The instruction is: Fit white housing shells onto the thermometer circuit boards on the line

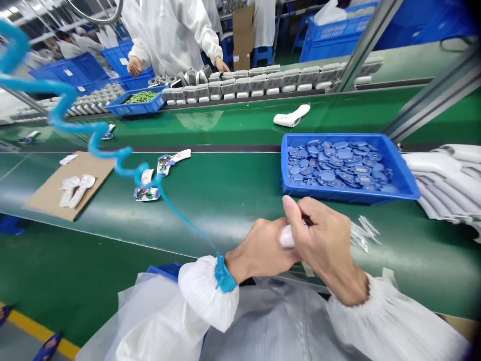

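Observation:
Just in front of my body, both hands meet above the near edge of the green bench. My left hand [263, 248] is closed round a white plastic housing [287, 237]; only its rounded end shows. Pressed against it is my right hand [325, 238], fingers curled and thumb raised, with a sliver of something dark inside the fist that I cannot make out. A blue wrist strap [224, 275] circles my left wrist, tied to a coiled blue cord [75, 120]. Beyond the hands stands a blue tray [349, 196] full of small blue plastic parts [334, 163].
White housings [447, 185] are stacked at right, beside thin clear strips [364, 233]. Two opened units with circuit boards [147, 193] lie left, near a cardboard sheet [75, 213] bearing white shells. One white unit [292, 117] rests on the far belt. A co-worker [169, 35] stands opposite.

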The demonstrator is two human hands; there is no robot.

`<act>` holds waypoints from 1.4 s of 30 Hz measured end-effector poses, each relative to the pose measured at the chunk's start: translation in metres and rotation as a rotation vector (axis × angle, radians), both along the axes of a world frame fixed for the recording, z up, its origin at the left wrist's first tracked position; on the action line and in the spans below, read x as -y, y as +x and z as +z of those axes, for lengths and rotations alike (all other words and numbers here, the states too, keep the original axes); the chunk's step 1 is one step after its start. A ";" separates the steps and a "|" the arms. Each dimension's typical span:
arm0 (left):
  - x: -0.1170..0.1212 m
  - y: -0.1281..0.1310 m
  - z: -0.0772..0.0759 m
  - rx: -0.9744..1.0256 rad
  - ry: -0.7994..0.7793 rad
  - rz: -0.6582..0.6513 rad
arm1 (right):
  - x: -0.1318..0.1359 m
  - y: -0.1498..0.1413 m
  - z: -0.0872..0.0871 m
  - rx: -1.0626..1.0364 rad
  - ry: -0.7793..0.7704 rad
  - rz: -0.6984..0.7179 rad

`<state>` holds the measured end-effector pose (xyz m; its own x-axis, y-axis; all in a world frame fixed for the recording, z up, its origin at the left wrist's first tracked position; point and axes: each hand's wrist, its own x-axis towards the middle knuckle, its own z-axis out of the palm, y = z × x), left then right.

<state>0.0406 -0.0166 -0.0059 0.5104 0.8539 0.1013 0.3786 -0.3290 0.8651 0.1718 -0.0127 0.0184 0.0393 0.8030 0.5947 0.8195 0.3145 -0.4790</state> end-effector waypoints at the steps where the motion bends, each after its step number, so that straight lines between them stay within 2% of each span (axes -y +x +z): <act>1: 0.001 -0.001 0.002 0.029 -0.040 -0.017 | 0.001 0.000 0.001 -0.002 -0.036 -0.011; 3: 0.003 -0.002 0.003 -0.002 -0.049 -0.015 | 0.001 0.000 0.001 0.031 -0.033 -0.001; 6: 0.007 -0.001 0.000 -0.162 0.076 0.065 | 0.000 -0.002 0.000 0.053 0.109 0.051; 8: 0.008 0.000 -0.001 -0.228 0.119 0.102 | 0.001 -0.003 0.001 0.006 0.105 0.057; 12: 0.008 -0.002 -0.001 -0.188 0.085 0.058 | 0.003 -0.003 0.005 -0.038 0.007 0.019; 14: 0.008 -0.003 -0.001 -0.202 0.100 0.048 | 0.004 -0.004 0.006 -0.013 0.043 0.031; 18: 0.008 -0.003 0.000 -0.354 0.196 0.068 | 0.002 -0.008 0.003 -0.037 0.134 0.065; 21: 0.007 -0.003 0.000 -0.386 0.182 0.036 | -0.001 -0.011 0.001 -0.035 0.134 0.068; 25: 0.005 -0.001 0.001 -0.407 0.256 0.094 | -0.005 -0.009 0.003 -0.130 0.079 0.049; 28: 0.007 -0.002 0.003 -0.369 0.284 0.095 | -0.001 0.002 0.007 -0.326 -0.087 0.067; 31: 0.010 -0.004 0.007 -0.294 0.219 0.084 | 0.007 0.011 0.009 -0.448 -0.249 0.048; 33: 0.012 -0.004 0.009 -0.219 0.147 0.078 | 0.012 0.012 0.009 -0.358 -0.217 0.062; 36: 0.012 0.003 0.010 -0.157 0.077 0.020 | 0.012 0.007 0.008 -0.129 -0.041 0.091; 38: 0.012 0.009 0.007 -0.205 0.080 0.056 | 0.008 0.002 0.006 -0.042 0.046 0.077; 40: 0.012 0.015 0.003 -0.267 0.108 0.131 | 0.002 -0.001 0.003 -0.019 0.070 0.057; 42: 0.012 0.019 -0.002 -0.292 0.131 0.149 | -0.003 -0.003 0.001 -0.036 0.065 0.041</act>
<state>0.0594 -0.0283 -0.0076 0.4044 0.9108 0.0831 0.6560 -0.3521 0.6676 0.1684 -0.0094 0.0196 0.0295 0.7642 0.6443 0.7877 0.3790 -0.4856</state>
